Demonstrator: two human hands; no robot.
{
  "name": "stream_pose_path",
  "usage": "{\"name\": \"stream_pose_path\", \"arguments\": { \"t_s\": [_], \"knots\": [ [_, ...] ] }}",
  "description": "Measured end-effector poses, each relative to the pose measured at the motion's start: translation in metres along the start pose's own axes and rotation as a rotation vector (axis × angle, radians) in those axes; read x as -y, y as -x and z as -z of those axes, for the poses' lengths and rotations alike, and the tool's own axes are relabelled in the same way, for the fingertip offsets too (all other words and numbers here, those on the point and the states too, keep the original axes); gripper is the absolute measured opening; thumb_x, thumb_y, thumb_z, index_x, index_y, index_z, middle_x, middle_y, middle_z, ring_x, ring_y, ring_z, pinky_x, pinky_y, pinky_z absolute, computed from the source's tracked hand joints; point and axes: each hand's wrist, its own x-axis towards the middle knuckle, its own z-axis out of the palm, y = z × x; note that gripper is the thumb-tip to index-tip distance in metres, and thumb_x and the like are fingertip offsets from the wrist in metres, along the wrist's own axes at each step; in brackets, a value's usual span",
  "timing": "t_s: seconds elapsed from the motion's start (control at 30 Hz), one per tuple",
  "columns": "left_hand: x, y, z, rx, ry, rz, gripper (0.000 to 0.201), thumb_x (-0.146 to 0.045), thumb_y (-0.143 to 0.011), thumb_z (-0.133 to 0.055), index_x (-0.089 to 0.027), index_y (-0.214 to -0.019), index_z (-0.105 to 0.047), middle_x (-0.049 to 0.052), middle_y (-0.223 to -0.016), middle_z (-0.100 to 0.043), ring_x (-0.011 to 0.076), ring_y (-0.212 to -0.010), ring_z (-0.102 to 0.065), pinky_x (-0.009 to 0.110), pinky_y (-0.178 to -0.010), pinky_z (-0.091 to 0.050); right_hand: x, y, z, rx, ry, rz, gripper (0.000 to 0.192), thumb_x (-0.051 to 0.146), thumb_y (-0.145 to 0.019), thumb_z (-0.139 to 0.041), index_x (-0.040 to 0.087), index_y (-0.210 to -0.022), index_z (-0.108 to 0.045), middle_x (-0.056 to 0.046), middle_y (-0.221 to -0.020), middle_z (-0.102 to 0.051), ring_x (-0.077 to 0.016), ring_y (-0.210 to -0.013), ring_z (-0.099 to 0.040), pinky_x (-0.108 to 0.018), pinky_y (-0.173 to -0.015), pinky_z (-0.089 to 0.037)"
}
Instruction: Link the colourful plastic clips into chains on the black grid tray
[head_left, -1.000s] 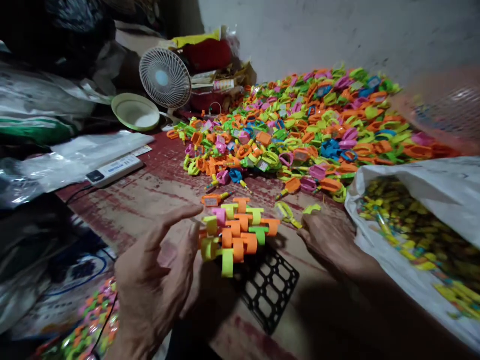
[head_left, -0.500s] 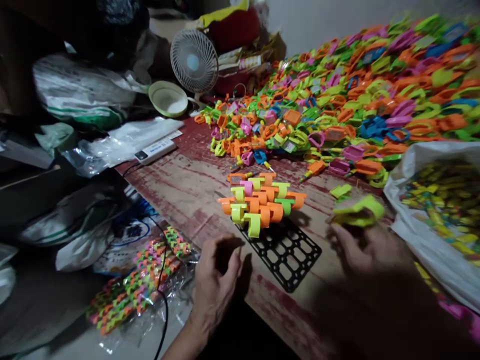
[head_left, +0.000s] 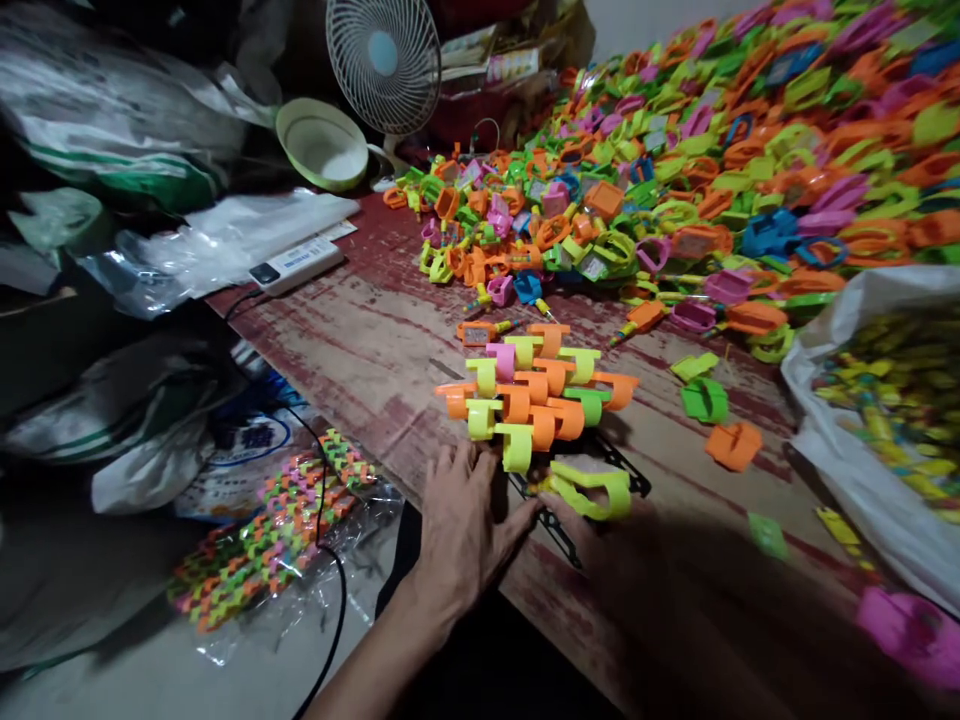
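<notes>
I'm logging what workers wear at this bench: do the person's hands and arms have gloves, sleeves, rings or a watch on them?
The left hand is bare: no glove, no ring visible, and the forearm behind it shows no sleeve, watch or band up to the frame edge. The right hand is dark and blurred in shadow; it looks ungloved, but rings or a sleeve cannot be told.

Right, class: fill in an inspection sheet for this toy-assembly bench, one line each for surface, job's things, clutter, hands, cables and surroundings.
Surface: worn red table.
Job's things: interlocked toy block on a black grid tray; yellow-green piece at its front.
Clutter: big toy pile; loose pieces; white bag.
Hands: left hand flat by the block; right hand dark, grip unclear.
Cables: black cable off the edge.
Surroundings: fan, bowl, plastic sacks.
</notes>
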Motion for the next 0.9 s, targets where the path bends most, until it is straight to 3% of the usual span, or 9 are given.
{"name": "stream_pose_path", "arguments": {
  "t_s": [0.2,0.43,0.63,0.77,0.9],
  "knots": [
    [0.002,-0.002,-0.005,0.031,-0.047,0.018,0.041,-0.028,-0.076,-0.076,-0.018,-0.114,-0.066,0.013,-0.117,-0.065,0.0349,-0.105,-0.057,0.052,-0.088,-0.049,-0.001,-0.005,-0.002,0.042,0.065,0.053,0.027,0.038,-0.099,-0.058,0.021,-0.12,-0.063,-0.009,-0.124,-0.062,-0.0199,-0.103,-0.063,-0.039,-0.089,-0.057],
    [-0.004,-0.003,-0.004,-0.004,0.023,0.059,0.025,-0.032,-0.082,-0.07,-0.018,-0.103,-0.071,0.013,-0.108,-0.068,0.0329,-0.104,-0.061,0.05,-0.09,-0.049,0.004,-0.011,-0.009,0.026,0.066,0.101,0.03,0.04,-0.099,-0.058,0.02,-0.121,-0.062,-0.009,-0.125,-0.062,-0.0209,-0.106,-0.063,-0.042,-0.093,-0.055],
    [-0.011,-0.003,-0.005,-0.078,0.028,0.065,0.036,-0.029,-0.079,-0.073,-0.02,-0.114,-0.069,0.011,-0.112,-0.069,0.033,-0.103,-0.062,0.05,-0.091,-0.046,0.008,-0.015,-0.008,-0.006,0.032,0.193,0.032,0.021,-0.095,-0.051,0.029,-0.12,-0.068,-0.01,-0.111,-0.072,-0.0272,-0.105,-0.068,-0.04,-0.093,-0.057],
    [-0.014,-0.003,-0.003,-0.044,0.004,0.083,0.023,-0.03,-0.082,-0.069,-0.018,-0.102,-0.07,0.01,-0.099,-0.069,0.031,-0.095,-0.062,0.048,-0.085,-0.046,0.008,-0.019,-0.005,-0.013,0.052,0.238,0.035,0.016,-0.091,-0.051,0.027,-0.117,-0.071,-0.009,-0.107,-0.074,-0.0282,-0.104,-0.07,-0.038,-0.094,-0.058],
    [-0.012,-0.002,-0.006,-0.04,0.019,0.084,0.027,-0.034,-0.08,-0.073,-0.018,-0.1,-0.069,0.009,-0.099,-0.068,0.0308,-0.096,-0.06,0.049,-0.088,-0.045,0.001,-0.022,-0.001,-0.021,0.081,0.281,0.031,0.017,-0.091,-0.055,0.022,-0.115,-0.072,-0.011,-0.108,-0.075,-0.027,-0.103,-0.071,-0.036,-0.094,-0.058]
  ]
}}
